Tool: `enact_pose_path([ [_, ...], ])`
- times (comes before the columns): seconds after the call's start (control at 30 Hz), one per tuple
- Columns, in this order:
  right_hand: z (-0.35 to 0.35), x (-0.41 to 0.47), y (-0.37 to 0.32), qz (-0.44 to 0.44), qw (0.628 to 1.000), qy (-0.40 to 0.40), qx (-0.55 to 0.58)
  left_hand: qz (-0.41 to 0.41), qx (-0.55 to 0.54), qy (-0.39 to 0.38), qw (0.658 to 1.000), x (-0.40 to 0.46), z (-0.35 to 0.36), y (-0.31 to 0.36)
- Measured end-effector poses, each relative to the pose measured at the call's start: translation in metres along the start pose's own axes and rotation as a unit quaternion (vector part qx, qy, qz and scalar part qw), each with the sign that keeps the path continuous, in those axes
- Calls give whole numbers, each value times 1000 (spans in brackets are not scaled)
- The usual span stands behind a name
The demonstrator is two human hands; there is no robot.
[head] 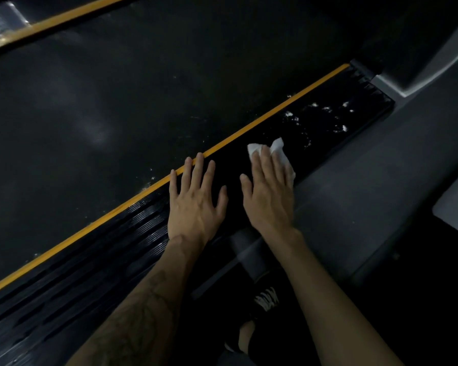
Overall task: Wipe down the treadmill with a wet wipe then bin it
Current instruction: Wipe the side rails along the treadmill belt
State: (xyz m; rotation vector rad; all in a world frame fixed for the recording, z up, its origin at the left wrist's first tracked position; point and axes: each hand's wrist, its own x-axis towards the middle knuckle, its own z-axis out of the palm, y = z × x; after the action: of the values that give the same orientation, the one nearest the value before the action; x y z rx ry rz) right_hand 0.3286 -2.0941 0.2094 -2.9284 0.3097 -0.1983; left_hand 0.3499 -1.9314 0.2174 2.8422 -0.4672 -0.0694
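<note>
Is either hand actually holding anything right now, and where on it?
Nothing is gripped. The right hand presses the wet wipe flat against the side rail with straight fingers; the left hand rests bare on the rail.

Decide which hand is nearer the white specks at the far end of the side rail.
Right. The right hand presses the wipe flat on the side rail, just short of the white specks. The left hand rests flat farther back, fingertips on the yellow stripe.
</note>
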Motion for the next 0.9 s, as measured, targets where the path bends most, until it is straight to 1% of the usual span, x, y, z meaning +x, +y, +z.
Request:
enact_pose_path([
  [0.07, 2, 1, -7, -20, 1000, 4, 4, -2, 1, 2, 1000, 2, 0, -1],
  [0.13, 0, 18, -5, -24, 1000, -10, 2, -1, 1, 5, 1000, 2, 1, -1],
  [0.2, -2, 34, 3, -7, 1000, -27, -8, 1, 2, 6, 1000, 2, 1, 0],
  [0.3, -5, 27, 2, 22, 999, -26, -4, 1, 1, 0, 1000, 1, 0, -1],
  [0.4, -2, 14, -11, -10, 1000, -24, -6, 1, -5, 0, 1000, 2, 0, 0],
  [0.47, -4, 26, -8, -26, 999, -36, -5, 1, -3, 3, 1000, 2, 0, 0],
  [0.57, -10, 44, 10, 4, 999, -49, 0, 0, 1, 3, 1000, 2, 1, -1],
  [0.63, -10, 34, 13, 19, 999, -38, -2, 2, -1, 2, 1000, 2, 1, -1],
  [0.73, -6, 15, -3, -15, 999, -29, 2, 0, -2, 3, 1000, 2, 1, -1],
  [0.8, -5, 24, -6, -33, 999, -36, -1, 0, -2, 4, 1000, 3, 1, 0],
  [0.9, -7, 44, 3, -13, 998, -53, -17, 2, 3, 6, 1000, 3, 1, 0],
])
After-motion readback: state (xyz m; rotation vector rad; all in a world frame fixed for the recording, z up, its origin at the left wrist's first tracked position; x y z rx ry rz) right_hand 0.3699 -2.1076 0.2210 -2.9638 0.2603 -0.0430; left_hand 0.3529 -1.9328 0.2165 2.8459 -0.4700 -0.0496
